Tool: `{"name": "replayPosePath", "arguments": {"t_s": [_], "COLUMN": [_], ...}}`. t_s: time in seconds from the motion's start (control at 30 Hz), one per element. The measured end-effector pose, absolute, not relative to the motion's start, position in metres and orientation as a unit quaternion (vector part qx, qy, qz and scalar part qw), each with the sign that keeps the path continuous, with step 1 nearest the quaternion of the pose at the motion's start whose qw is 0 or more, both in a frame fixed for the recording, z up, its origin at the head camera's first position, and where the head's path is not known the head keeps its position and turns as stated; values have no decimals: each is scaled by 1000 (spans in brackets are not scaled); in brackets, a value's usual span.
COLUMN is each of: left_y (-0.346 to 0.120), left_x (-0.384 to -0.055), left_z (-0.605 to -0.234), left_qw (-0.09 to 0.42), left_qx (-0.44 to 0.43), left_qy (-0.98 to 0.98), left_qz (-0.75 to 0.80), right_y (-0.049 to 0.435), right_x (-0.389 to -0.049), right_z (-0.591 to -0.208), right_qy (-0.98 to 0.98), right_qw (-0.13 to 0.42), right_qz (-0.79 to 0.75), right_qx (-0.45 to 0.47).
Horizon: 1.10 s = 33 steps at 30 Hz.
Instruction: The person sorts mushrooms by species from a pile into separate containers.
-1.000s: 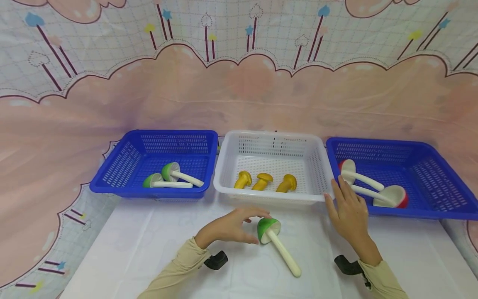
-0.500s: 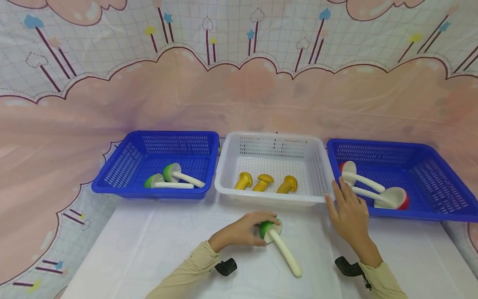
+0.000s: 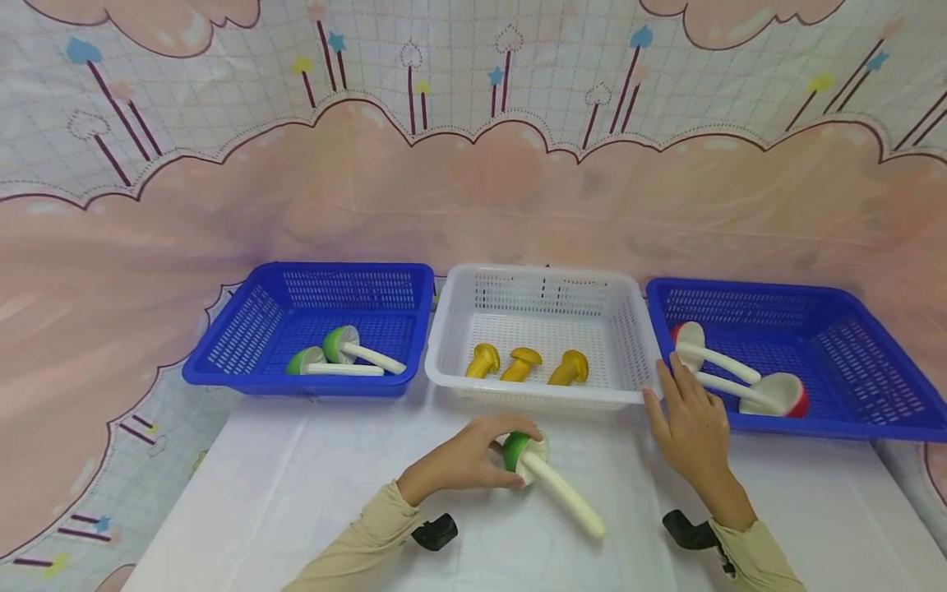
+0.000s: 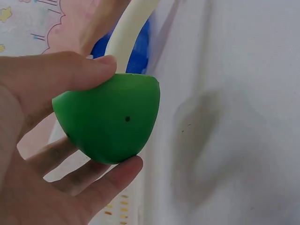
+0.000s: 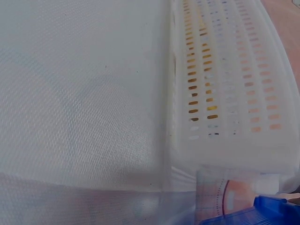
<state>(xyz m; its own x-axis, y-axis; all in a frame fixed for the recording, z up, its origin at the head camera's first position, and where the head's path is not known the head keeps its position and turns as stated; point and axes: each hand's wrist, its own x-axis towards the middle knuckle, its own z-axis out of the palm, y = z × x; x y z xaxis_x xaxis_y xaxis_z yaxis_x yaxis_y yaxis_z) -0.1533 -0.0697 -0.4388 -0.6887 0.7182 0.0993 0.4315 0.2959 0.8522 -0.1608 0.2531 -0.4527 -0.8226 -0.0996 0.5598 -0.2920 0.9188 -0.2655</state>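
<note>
In the head view, my left hand (image 3: 473, 455) pinches a toy mushroom by its green cap (image 3: 515, 451), thumb on one side and fingers on the other. Its pale stem (image 3: 570, 496) points toward the lower right. The left wrist view shows the thumb at the rim of the green cap (image 4: 110, 117) and fingertips beneath it, with a shadow on the tabletop alongside. My right hand (image 3: 691, 423) has its fingers extended, resting at the corner where the white basket (image 3: 533, 391) meets the right blue basket (image 3: 829, 426). The right wrist view shows the white basket's slotted wall (image 5: 229, 93), but no hand.
Several yellow mushrooms (image 3: 568, 367) lie in the white basket. Two green-capped mushrooms (image 3: 341, 344) are in the left blue basket (image 3: 296, 384). Two red-capped mushrooms (image 3: 784, 395) lie in the right one. A patterned cloth (image 3: 473, 197) hangs behind the baskets above the white table (image 3: 296, 460).
My left hand reached right to the green mushroom, took hold of its cap and shifted it slightly left, its stem end swinging right. The right hand stayed in place.
</note>
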Motion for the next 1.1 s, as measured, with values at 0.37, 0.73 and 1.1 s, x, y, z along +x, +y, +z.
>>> {"name": "replayPosePath", "arguments": {"t_s": [0.37, 0.73, 1.1], "left_y": [-94, -116, -131], "left_x": [-157, -163, -165], "left_z": [-415, -397, -382], "left_qw": [115, 94, 66], "left_qx": [360, 352, 329], "left_qy": [798, 804, 824], "left_qz": [470, 470, 457], "right_y": [253, 253, 253], "right_x": [-161, -160, -161], "right_z": [-455, -457, -457], "right_qy": [-938, -936, -936], "right_qw": [282, 290, 293], "right_qz": [171, 168, 167], "right_qx": [104, 104, 105]}}
